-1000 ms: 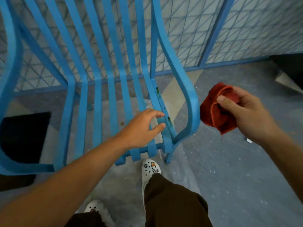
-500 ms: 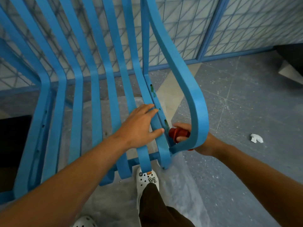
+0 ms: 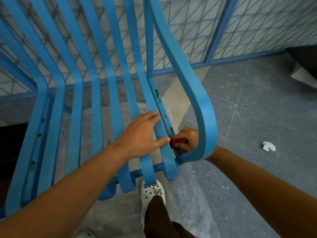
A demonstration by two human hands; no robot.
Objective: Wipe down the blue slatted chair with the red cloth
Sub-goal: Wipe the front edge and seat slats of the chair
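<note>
The blue slatted chair (image 3: 96,103) fills the left and middle of the head view, its curved right armrest (image 3: 205,121) looping down to the seat's front corner. My left hand (image 3: 142,134) rests on the rightmost seat slats, fingers laid over them and thumb against the slat edge. My right hand (image 3: 187,138) reaches in under the armrest loop and grips the bunched red cloth (image 3: 177,143) against the outer side rail of the seat. Most of the cloth is hidden by the rail and my fingers.
A wire-mesh fence with a blue frame (image 3: 221,28) stands behind the chair. My white clog (image 3: 153,193) is under the seat's front edge on clear plastic sheeting (image 3: 185,203). A crumpled white scrap (image 3: 268,146) lies on the grey floor to the right.
My right hand has carried the red cloth from the open space right of the armrest in under its loop to the seat's side rail. The left hand stays on the slats.
</note>
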